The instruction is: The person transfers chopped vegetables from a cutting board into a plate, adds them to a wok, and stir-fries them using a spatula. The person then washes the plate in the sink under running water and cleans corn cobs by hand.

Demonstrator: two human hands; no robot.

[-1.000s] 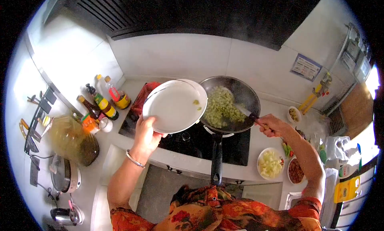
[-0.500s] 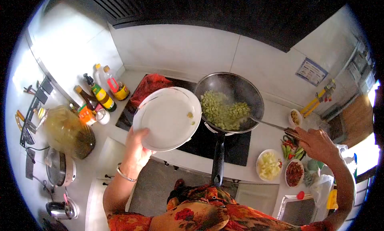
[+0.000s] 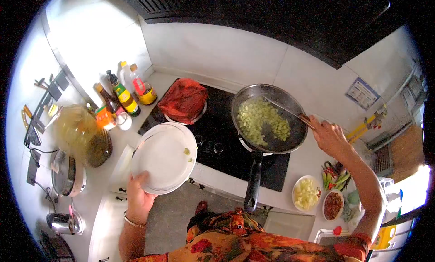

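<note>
My left hand [image 3: 139, 194] grips the lower left rim of a white plate [image 3: 163, 157], tilted over the counter's front edge, with a few green bits stuck on its right side. My right hand [image 3: 327, 136] is closed round the brown handle of a spatula [image 3: 285, 109], whose blade end reaches into the wok. Chopped pale green pieces [image 3: 260, 121] lie in the dark wok [image 3: 297, 134] on the right side of the black stove [image 3: 217, 110]. The wok's black handle [image 3: 253, 180] points toward me, and neither hand is on it.
A red cloth-like cover [image 3: 183, 101] lies over something on the left burner. Sauce bottles [image 3: 124, 96] and a large jar [image 3: 86, 135] stand at the left. At the right are a bowl of pale pieces [image 3: 306, 193], a bowl of red food [image 3: 333, 205] and peppers [image 3: 335, 178].
The plate in my left hand has moved left and down, away from the wok, uncovering the red cover. The spatula has swung up toward the wok's far side.
</note>
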